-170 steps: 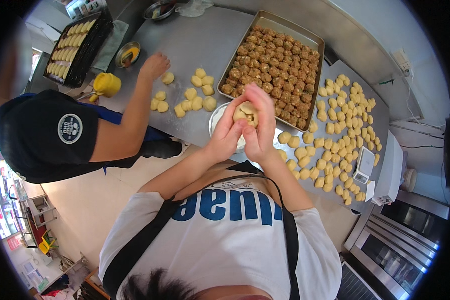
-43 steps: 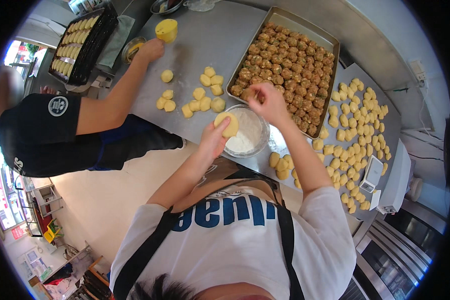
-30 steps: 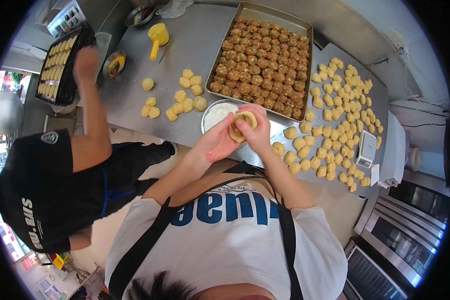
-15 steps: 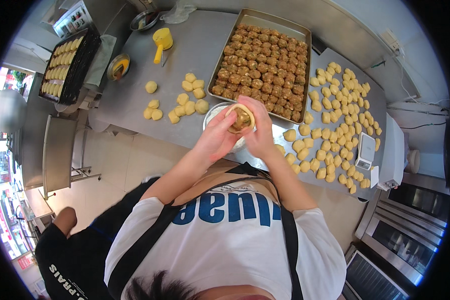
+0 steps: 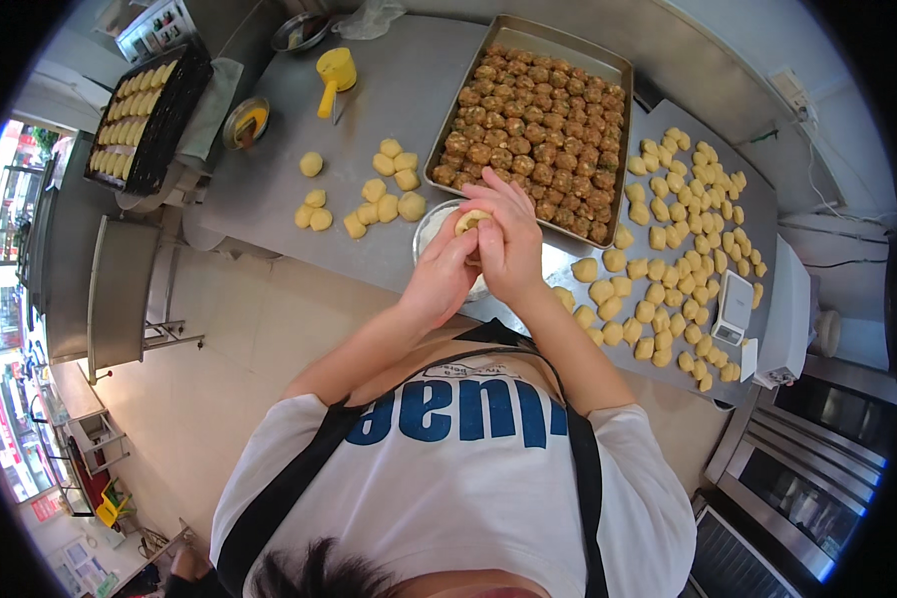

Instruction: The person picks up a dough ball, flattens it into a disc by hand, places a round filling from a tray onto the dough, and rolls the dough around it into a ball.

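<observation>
Cupped between both my hands is a filled dough ball (image 5: 472,218), a pale yellow wrapper around brown filling. Its edge and a little of the filling show; fingers cover the rest. My left hand (image 5: 439,274) wraps it from the left, and my right hand (image 5: 513,249) closes over it from the right, thumb pressed at the dough's top. Beneath them is a round bowl (image 5: 421,239) with something white in it, partly hidden. Just beyond, a metal tray (image 5: 558,40) holds rows of brown filling balls (image 5: 543,125).
Many dough pieces (image 5: 658,294) cover the table's right side, beside a white scale (image 5: 734,304). Smaller groups (image 5: 374,189) lie left. Farther off are a yellow scoop (image 5: 337,68), a small metal bowl (image 5: 246,122) and a dark tray of shaped dough (image 5: 135,120).
My fingers have drawn in over the dough, and its wide opening with the filling is now mostly covered. The person in black at the lower left has moved almost out of view.
</observation>
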A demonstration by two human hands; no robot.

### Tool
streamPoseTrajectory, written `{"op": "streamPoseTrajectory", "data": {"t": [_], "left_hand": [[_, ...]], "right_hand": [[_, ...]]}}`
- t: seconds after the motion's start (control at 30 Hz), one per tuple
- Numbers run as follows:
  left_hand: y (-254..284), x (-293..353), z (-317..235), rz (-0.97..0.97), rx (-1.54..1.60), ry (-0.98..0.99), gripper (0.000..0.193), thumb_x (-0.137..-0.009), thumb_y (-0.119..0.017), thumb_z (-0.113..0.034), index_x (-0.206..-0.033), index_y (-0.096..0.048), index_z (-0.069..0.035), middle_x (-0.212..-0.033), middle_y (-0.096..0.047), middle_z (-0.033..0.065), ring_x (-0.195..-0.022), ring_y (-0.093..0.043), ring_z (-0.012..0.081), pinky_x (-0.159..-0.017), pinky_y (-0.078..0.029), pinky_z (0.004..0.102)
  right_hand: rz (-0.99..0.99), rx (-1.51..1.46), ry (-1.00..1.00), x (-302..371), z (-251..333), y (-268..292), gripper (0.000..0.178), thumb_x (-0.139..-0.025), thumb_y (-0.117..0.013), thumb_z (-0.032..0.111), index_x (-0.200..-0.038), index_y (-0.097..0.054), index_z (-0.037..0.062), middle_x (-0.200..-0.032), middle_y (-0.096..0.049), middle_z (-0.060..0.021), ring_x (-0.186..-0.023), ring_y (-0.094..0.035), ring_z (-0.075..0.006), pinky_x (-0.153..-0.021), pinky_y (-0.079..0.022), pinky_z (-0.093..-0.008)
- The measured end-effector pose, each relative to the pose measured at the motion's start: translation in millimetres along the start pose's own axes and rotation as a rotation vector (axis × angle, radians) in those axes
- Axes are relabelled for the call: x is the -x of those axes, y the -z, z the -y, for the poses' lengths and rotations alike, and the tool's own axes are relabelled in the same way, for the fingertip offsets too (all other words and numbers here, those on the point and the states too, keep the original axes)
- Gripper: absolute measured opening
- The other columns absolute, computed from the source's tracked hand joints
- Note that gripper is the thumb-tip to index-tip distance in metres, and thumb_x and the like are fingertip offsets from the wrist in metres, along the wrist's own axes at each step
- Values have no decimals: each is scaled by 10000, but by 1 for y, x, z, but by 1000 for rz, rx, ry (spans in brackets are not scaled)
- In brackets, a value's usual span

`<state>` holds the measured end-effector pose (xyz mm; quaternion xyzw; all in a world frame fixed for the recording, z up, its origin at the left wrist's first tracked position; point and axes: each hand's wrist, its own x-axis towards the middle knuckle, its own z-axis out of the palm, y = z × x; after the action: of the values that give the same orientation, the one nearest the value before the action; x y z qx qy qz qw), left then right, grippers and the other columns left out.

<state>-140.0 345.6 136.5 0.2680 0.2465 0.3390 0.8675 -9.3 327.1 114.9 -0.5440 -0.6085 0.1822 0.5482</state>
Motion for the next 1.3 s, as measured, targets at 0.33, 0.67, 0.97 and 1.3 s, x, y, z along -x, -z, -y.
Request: {"op": "streamPoseTrajectory", "data": {"t": [0.33, 0.67, 0.97, 1.3], "left_hand": [[4, 0, 1, 19, -27, -96, 425, -1038, -344, -137, -1456, -300, -75, -1353, -462, 86, -1270, -460, 190, -1080, -365, 350], [4, -9, 6, -14, -284, -398, 499, -945, -393, -71, -1435, -307, -30, -1347, -460, 113, -1266, -462, 203, -1078, -361, 338], [-13, -4, -13, 164, 49, -218, 531, -960, -392, -146, -1466, -270, -39, -1403, -416, 126, -1304, -434, 203, -1091, -344, 332], [11, -2, -2, 170, -360, -221, 591, -959, -323, -57, -1522, -145, -51, -1448, -369, 131, -1329, -411, 213, -1099, -332, 350]], "right_hand": [[-127, -184, -15, -16, 12, -2, 197, -868, -506, 73, -968, -674, 52, -1045, -677, -125, -1181, -570, -298, -1023, -403, -420], [-166, -247, 49, -22, 32, -15, 298, -940, -389, 99, -904, -666, -7, -1126, -665, -166, -1189, -576, -325, -1021, -416, -415], [-326, -381, 166, -21, 16, -15, 175, -853, -506, 87, -859, -666, 18, -957, -693, -128, -1043, -646, -349, -962, -468, -463], [-109, -25, 332, -20, 19, -3, 226, -901, -466, 140, -898, -656, 17, -987, -698, -127, -1009, -668, -327, -1010, -428, -483]]}}
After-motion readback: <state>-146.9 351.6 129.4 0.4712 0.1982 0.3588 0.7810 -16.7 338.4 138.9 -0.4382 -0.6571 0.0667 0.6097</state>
